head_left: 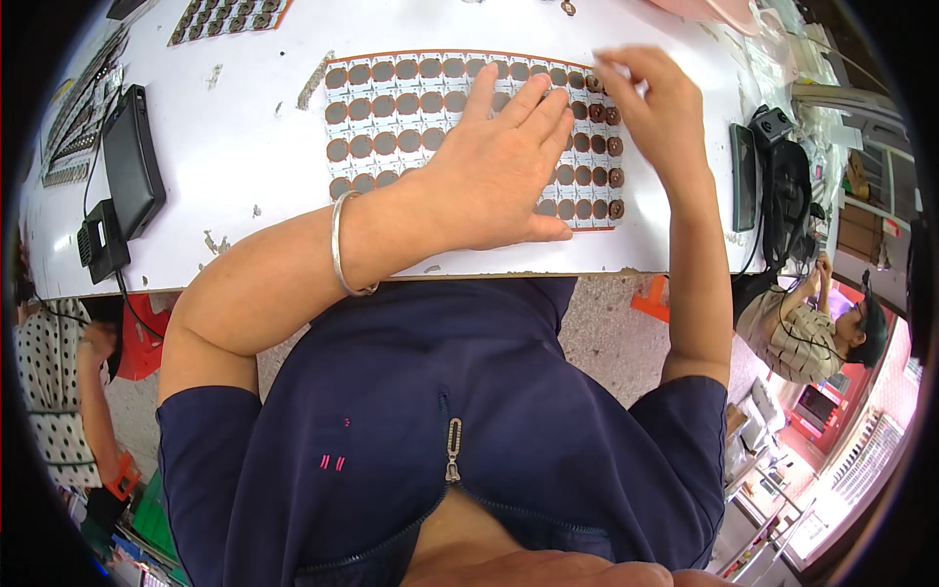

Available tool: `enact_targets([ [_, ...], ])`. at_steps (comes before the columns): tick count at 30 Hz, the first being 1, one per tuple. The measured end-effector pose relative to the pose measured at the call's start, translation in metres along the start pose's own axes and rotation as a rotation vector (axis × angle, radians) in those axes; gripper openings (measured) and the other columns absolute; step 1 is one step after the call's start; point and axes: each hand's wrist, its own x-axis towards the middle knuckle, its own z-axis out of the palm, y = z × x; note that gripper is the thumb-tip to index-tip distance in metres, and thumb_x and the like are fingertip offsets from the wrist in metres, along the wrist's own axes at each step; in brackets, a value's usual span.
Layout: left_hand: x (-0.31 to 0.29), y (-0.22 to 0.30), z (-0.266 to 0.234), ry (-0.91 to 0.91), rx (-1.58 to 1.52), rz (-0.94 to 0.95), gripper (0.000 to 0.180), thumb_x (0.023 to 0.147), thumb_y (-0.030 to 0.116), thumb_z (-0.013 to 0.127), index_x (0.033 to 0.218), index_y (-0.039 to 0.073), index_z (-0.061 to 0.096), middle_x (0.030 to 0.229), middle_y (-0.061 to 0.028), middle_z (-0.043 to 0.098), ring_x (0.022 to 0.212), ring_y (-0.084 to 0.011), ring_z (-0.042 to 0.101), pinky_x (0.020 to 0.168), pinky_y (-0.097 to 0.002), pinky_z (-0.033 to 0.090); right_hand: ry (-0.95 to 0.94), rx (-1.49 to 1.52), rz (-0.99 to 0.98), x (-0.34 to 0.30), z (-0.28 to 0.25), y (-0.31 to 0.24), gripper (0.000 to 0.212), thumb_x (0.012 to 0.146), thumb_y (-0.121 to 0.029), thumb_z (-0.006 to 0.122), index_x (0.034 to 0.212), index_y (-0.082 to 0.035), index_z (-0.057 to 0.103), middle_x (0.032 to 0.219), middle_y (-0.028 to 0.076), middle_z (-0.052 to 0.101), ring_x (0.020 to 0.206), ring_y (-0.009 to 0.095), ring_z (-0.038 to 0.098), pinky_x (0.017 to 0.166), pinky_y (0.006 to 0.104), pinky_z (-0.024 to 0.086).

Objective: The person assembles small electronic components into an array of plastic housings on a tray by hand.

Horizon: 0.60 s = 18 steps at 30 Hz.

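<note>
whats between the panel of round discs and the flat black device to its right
In the head view, the right forearm runs between the panel and the flat black device, with white tabletop visible on both sides of it.

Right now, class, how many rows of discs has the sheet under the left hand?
5: far row, second row, middle row, fourth row, near row; the left hand hides some discs.

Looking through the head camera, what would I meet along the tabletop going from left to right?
Black box → small disc sheet → large disc sheet → right grip → flat black device. The left grip overlaps the large disc sheet, so I left it out.
</note>
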Motion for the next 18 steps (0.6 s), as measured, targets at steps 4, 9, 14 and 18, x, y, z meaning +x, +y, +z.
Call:
enact_targets([
  [4,0.001,0.001,0.000,-0.002,-0.013,-0.008,0.097,0.077,0.059,0.075,0.141,-0.008,0.048,0.150,-0.0236,0.043,0.147,-0.0365,0.031,0.119,-0.0630,0.017,0.058,0.081,-0.050,0.049,0.038,0.032,0.021,0.086,-0.010,0.070,0.104,-0.002,0.075,0.093,0.019,0.071,0.088,0.034,0.068,0.082,0.0396,0.053],
  [9,-0.001,-0.001,0.002,0.010,-0.047,-0.005,0.097,0.077,0.059,0.075,0.141,-0.008,0.048,0.150,-0.0240,0.043,0.147,-0.0360,0.031,0.119,-0.0629,0.017,-0.014,0.043,0.087,0.057,0.046,0.040,0.016,0.085,-0.010,0.070,0.096,0.000,0.075,0.091,0.018,0.071,0.088,0.035,0.068,0.082,0.0395,0.053],
  [14,0.000,0.000,0.001,0.018,-0.065,-0.011,0.100,0.075,0.058,0.078,0.140,-0.011,0.047,0.150,-0.0253,0.043,0.147,-0.0379,0.031,0.120,-0.0613,0.016,-0.130,0.322,0.358,0.034,0.004,0.030,0.020,0.091,-0.014,0.072,0.107,-0.004,0.074,0.085,-0.001,0.069,0.073,0.009,0.059,0.066,0.0245,0.048],
  [18,0.001,-0.002,-0.001,0.026,-0.093,-0.051,0.104,0.072,0.057,0.081,0.140,-0.013,0.046,0.149,-0.0275,0.043,0.146,-0.0410,0.031,0.121,-0.0589,0.017,-0.310,0.587,0.556,0.004,-0.018,0.015,0.014,0.091,-0.011,0.072,0.100,-0.001,0.073,0.085,0.000,0.069,0.075,0.006,0.060,0.068,0.0222,0.050],
])
